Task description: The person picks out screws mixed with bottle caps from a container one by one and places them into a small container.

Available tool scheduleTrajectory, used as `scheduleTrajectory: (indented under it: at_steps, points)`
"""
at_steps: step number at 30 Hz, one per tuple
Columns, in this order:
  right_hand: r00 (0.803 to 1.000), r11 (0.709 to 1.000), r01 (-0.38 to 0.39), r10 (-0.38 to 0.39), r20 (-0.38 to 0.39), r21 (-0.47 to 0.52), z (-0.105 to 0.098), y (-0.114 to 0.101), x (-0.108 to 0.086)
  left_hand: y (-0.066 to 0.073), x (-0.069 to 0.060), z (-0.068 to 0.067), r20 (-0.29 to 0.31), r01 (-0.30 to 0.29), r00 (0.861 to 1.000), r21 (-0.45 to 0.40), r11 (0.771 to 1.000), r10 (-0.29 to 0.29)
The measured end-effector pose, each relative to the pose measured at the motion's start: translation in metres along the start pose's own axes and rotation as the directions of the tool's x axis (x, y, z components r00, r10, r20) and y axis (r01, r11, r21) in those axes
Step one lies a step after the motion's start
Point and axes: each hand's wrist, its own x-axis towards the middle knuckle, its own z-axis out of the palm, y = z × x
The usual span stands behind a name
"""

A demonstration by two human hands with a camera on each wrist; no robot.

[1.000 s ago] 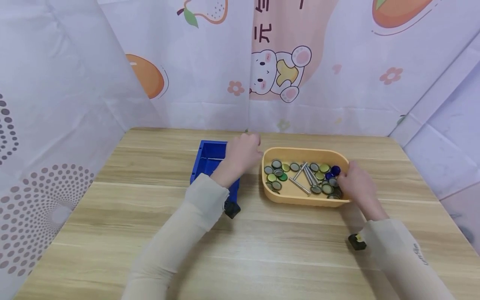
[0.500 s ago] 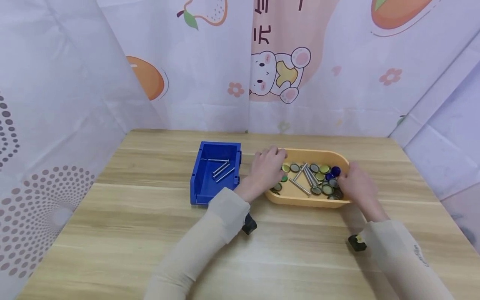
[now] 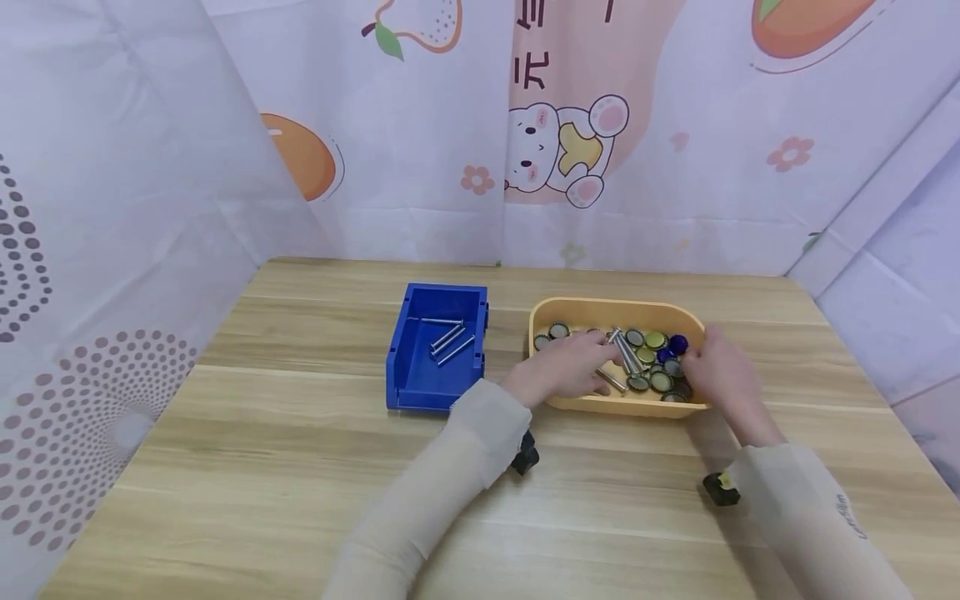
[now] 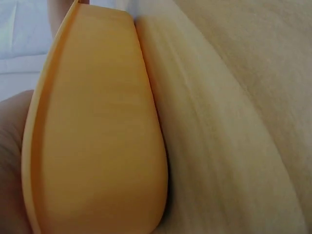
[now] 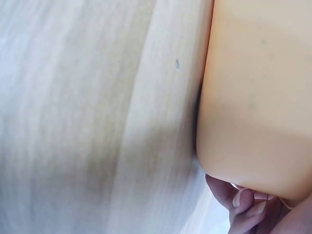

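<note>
A shallow orange-yellow plastic tray (image 3: 630, 407) holds bottle caps (image 3: 661, 381) and several slim metal bolts (image 3: 626, 353). My left hand (image 3: 564, 367) reaches over the tray's near rim, its fingers spread around one loose bolt (image 3: 613, 381); no firm pinch shows. The left wrist view has just part of this hand (image 4: 12, 165) behind the tray wall. My right hand (image 3: 722, 371) grips the tray's right end; in the right wrist view its curled fingers (image 5: 242, 199) show at the tray's corner.
Left of the tray stands a blue open-front bin (image 3: 431, 400) with several metal bolts (image 3: 456, 351) lying in it. Both rest on a wood-grain table (image 3: 300, 467). A printed curtain (image 3: 420, 167) hangs along the table's back edge.
My left hand has come from above the blue bin, moving right and down into the tray among the bolts. The right hand has kept its hold on the tray's end.
</note>
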Motion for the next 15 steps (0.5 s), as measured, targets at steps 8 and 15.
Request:
scheduleTrajectory:
  at_steps: [8,15]
  points:
    - [1.0,1.0,-0.008,0.008,0.005,-0.002,-0.0018,-0.0013,-0.0003,-0.0051,0.0062,0.0044,0.034,-0.034,0.999,-0.041,0.999,0.035]
    - [1.0,1.0,-0.002,0.002,0.001,-0.01,-0.0026,-0.003,-0.0013,-0.0059,0.0075,0.0049,0.09,-0.005,0.996,-0.029,1.0,0.007]
